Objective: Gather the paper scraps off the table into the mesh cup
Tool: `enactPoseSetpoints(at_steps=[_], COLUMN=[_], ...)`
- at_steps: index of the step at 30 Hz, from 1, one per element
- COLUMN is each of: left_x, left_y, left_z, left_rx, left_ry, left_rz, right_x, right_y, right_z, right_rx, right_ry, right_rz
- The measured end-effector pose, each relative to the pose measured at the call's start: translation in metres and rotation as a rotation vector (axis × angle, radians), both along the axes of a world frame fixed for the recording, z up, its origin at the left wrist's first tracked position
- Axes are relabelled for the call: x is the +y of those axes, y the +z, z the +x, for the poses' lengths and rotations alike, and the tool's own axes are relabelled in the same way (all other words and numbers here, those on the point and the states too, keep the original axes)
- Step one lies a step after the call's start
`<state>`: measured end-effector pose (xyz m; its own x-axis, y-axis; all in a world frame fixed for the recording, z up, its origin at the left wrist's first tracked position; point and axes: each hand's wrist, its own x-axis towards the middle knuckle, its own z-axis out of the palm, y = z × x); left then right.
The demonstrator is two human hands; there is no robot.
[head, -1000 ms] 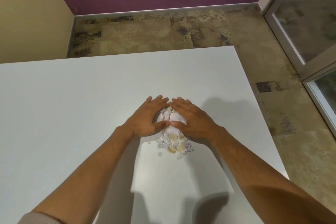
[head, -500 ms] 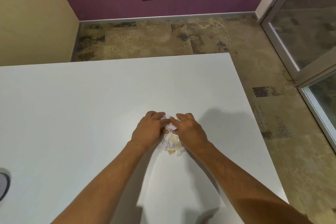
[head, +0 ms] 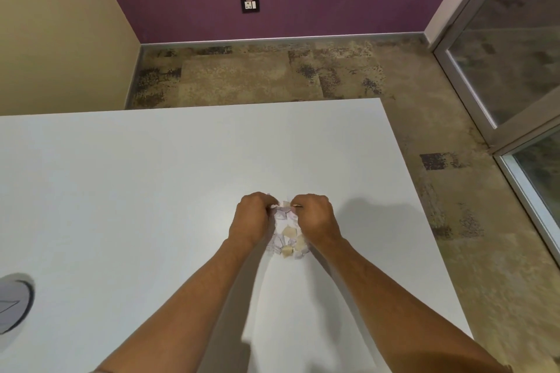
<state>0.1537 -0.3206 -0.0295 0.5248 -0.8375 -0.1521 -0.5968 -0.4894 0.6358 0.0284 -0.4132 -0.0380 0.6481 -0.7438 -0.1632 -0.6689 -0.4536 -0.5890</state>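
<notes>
Scooping stage of the gather. The left hand (head: 254, 219) and the right hand (head: 315, 219) face each other on the white table (head: 151, 191), fingers curled inward and closed around the far part of a small heap of paper scraps (head: 286, 232), so that each hand grips its own side of the pile. White and lilac pieces show in the narrow gap between the knuckles; the fingertips themselves are tucked under and hidden, so how far they reach beneath the paper cannot be told. A looser tail of scraps, several of them tan, lies on the near side of the fingers, between the two wrists, and seems not yet held. The mesh cup cannot be identified with certainty: a grey round object (head: 13, 303), cut by the left edge, sits well apart from the left hand's fingers and may be it. To do this step well, the fingertips probably ought to slide flat along the surface and meet under the heap before any lift, since light scraps slip out through gaps; the heels of the hands should draw the near tail inward first. A slow, low carry toward the cup, hands pressed together, would likely lose fewest pieces, and a second sweep may be needed for strays.
</notes>
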Motion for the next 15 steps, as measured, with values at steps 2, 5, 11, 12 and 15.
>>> enactPoseSetpoints(at_steps=[2,5,11,12,15], left_x=[0.005,0.018,0.047,0.054,0.079], left_y=[0.005,0.018,0.047,0.052,0.066], left_z=[0.001,0.002,0.005,0.006,0.01], left_rx=[0.095,0.203,0.42,0.44,0.483], left_ry=[0.119,0.207,0.397,0.415,0.463], left_rz=[-0.053,-0.081,-0.169,-0.187,-0.218], right_x=[0.002,0.007,0.023,0.027,0.043], right_y=[0.009,0.025,0.036,0.038,0.049], right_z=[0.0,-0.004,-0.017,-0.018,-0.023], right_rx=[-0.098,-0.246,-0.483,-0.504,-0.571], right_ry=[-0.169,-0.311,-0.546,-0.568,-0.592], right_rz=[0.143,0.317,0.641,0.687,0.798])
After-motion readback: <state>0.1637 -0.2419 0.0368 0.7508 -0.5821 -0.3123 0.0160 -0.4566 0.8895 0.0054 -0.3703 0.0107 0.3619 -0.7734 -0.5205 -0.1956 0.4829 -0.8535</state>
